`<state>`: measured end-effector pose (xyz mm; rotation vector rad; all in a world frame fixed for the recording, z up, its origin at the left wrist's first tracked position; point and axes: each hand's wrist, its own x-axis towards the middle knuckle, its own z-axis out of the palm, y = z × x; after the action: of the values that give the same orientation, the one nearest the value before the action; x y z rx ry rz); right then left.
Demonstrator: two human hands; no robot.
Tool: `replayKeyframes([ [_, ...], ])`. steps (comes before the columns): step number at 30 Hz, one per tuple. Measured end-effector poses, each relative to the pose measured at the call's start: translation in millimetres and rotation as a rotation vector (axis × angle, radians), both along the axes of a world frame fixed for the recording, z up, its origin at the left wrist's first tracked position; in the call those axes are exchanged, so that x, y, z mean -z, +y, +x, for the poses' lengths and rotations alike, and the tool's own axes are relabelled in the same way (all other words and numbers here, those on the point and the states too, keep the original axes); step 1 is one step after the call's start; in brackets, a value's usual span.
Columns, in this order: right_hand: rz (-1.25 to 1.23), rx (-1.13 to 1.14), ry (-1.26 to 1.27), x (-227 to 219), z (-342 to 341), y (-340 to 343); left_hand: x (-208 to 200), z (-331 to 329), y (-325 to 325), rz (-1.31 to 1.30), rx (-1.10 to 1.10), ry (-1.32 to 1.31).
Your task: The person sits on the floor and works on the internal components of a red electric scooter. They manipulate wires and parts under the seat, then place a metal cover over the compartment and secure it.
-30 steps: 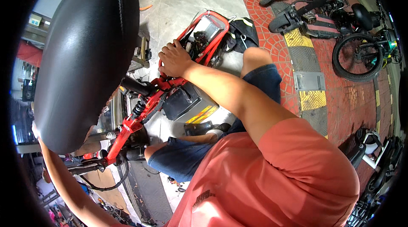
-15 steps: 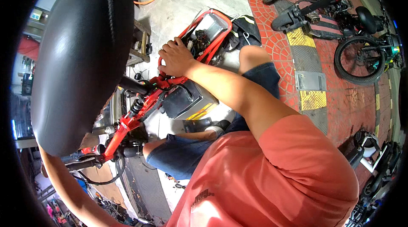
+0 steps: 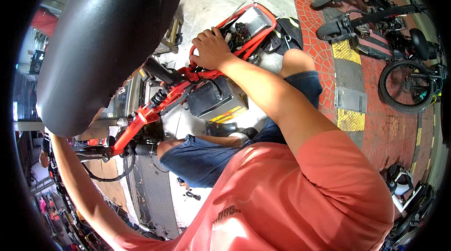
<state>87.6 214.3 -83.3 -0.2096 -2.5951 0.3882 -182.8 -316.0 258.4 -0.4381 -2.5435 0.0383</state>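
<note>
A red tubular bike frame (image 3: 146,113) stands before me, with a large black padded saddle (image 3: 105,39) looming close at the upper left. My right hand (image 3: 211,50) is closed round a red tube near the frame's front loop. The left forearm (image 3: 82,187) runs up to the saddle's lower end, and the saddle hides my left hand. Beneath the right forearm sits a black and grey box (image 3: 217,100) with yellow and red stripes. Wiring (image 3: 241,34) and a grey metal box (image 3: 258,21) lie within the front loop. A black shock spring (image 3: 158,98) shows below the saddle post (image 3: 162,71).
A black bag (image 3: 287,35) lies beyond the frame. Several parked bikes and scooters (image 3: 406,79) line the red paving at the right. A wooden stool (image 3: 174,35) stands behind the saddle. A thin black cable (image 3: 190,195) lies on the floor near my knee.
The scene has shifted right and slightly upward in the picture. The saddle's lower end sits higher, showing more of its post. My right hand stays on the same tube.
</note>
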Motion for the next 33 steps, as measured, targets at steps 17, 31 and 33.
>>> replayKeyframes([
  [17, -0.56, -0.089, 0.069, -5, 133, 2, 300, 332, 313, 0.468, 0.826, -0.745],
  [31, -1.518, 0.144, -0.085, 17, 143, 37, 325, 288, 426, 0.288, 1.027, -0.352],
  [33, -1.531, 0.121, -0.01, 17, 142, 37, 332, 284, 428, 0.326, 1.008, -0.377],
])
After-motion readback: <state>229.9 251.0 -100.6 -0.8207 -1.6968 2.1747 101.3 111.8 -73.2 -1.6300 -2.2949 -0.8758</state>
